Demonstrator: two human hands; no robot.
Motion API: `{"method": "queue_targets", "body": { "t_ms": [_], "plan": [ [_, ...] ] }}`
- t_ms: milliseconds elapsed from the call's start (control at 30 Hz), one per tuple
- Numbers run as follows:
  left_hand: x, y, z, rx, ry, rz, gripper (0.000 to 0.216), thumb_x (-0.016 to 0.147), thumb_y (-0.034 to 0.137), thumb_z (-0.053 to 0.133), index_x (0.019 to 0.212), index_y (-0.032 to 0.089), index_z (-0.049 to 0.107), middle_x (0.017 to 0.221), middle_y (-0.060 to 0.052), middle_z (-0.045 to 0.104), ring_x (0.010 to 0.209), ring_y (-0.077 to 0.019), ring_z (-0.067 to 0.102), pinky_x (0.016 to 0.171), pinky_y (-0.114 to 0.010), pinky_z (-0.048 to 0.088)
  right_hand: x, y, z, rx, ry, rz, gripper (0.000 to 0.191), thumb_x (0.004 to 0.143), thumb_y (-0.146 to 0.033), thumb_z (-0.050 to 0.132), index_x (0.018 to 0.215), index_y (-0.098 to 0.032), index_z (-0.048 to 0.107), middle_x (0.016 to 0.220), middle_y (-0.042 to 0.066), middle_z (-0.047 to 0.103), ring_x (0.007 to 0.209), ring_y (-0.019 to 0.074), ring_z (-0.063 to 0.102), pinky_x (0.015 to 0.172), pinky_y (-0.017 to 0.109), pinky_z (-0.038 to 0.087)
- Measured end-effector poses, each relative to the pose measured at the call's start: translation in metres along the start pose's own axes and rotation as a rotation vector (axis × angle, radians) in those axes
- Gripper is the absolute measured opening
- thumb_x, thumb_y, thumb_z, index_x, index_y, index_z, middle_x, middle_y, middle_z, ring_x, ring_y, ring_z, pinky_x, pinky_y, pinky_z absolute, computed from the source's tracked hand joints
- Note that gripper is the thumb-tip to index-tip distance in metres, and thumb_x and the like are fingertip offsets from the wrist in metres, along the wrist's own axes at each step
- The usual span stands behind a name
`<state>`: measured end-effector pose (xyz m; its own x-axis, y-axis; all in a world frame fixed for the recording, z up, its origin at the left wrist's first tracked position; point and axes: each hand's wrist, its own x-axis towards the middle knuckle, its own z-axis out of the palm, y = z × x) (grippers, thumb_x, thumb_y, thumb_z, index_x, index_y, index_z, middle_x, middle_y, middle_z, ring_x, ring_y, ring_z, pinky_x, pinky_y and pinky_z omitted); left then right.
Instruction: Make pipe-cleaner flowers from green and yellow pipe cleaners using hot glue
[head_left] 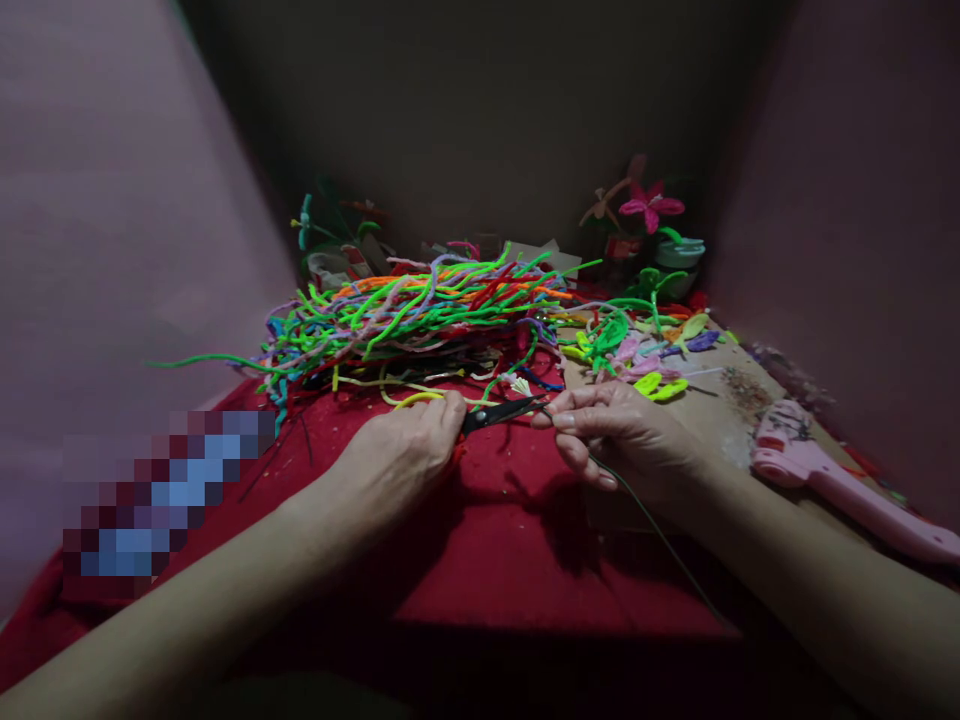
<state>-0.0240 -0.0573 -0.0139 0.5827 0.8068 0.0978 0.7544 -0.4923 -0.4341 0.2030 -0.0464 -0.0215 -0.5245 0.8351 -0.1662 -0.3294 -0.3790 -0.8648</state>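
My left hand [409,445] is closed round the handles of black scissors [499,411], blades pointing right. My right hand [611,430] pinches a thin dark green wire [660,535] that trails back toward me over the red cloth [487,560]. The scissor tips meet the wire end just at my right fingertips. A small whitish tuft [519,384] lies just behind the blades. A yellow pipe cleaner [416,397] curls beside my left knuckles.
A big heap of coloured pipe cleaners [420,310] lies behind my hands. Cut petal shapes [652,350] are scattered at right on brown board. A pink glue gun [832,480] rests at far right. A finished pink flower [651,205] stands at the back.
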Motion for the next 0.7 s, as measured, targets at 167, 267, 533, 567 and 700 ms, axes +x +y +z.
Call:
{"method": "queue_targets", "body": {
  "t_ms": [167,267,533,567,700],
  "plan": [
    [-0.004,0.002,-0.001,-0.074,-0.020,0.030,0.027,0.081,0.004,0.031,0.102,0.011,0.048,0.078,-0.007,0.061,0.064,-0.0168,0.061,0.052,-0.026,0.048,0.002,0.001,0.001,0.001,-0.002,-0.016,0.010,0.065,-0.020,0.065,0.065,-0.013,0.058,0.043,-0.002,0.055,0.027,0.0048,0.041,0.024,0.013,0.028],
    [-0.005,0.001,0.002,-0.174,0.008,0.000,0.030,0.082,0.008,0.034,0.110,0.009,0.044,0.081,-0.008,0.062,0.070,-0.0187,0.063,0.057,-0.028,0.050,0.003,0.001,0.002,0.024,-0.014,-0.022,0.009,0.066,-0.020,0.064,0.067,-0.012,0.060,0.043,-0.002,0.055,0.027,0.0045,0.040,0.024,0.013,0.027],
    [-0.009,-0.005,0.008,-0.221,0.107,-0.112,0.034,0.084,0.010,0.031,0.117,0.009,0.041,0.099,-0.013,0.061,0.084,-0.0191,0.062,0.071,-0.031,0.051,0.003,0.001,0.001,0.066,-0.016,-0.046,0.012,0.070,-0.019,0.060,0.076,-0.009,0.065,0.044,-0.002,0.054,0.029,0.0048,0.041,0.025,0.014,0.027],
    [-0.009,-0.003,0.008,-0.205,0.095,-0.117,0.033,0.085,0.011,0.031,0.116,0.009,0.042,0.097,-0.013,0.061,0.082,-0.0192,0.061,0.070,-0.031,0.051,0.003,0.002,0.001,0.068,-0.022,-0.043,0.013,0.071,-0.020,0.060,0.077,-0.009,0.065,0.045,-0.002,0.054,0.029,0.0049,0.041,0.025,0.014,0.027],
    [-0.006,0.005,0.005,-0.136,0.084,-0.121,0.029,0.084,0.010,0.032,0.109,0.008,0.047,0.087,-0.011,0.060,0.077,-0.0195,0.059,0.072,-0.033,0.050,0.001,0.003,0.003,0.070,-0.044,-0.034,0.016,0.073,-0.022,0.060,0.081,-0.010,0.067,0.047,-0.001,0.056,0.030,0.0053,0.045,0.026,0.013,0.029]
  ]
}}
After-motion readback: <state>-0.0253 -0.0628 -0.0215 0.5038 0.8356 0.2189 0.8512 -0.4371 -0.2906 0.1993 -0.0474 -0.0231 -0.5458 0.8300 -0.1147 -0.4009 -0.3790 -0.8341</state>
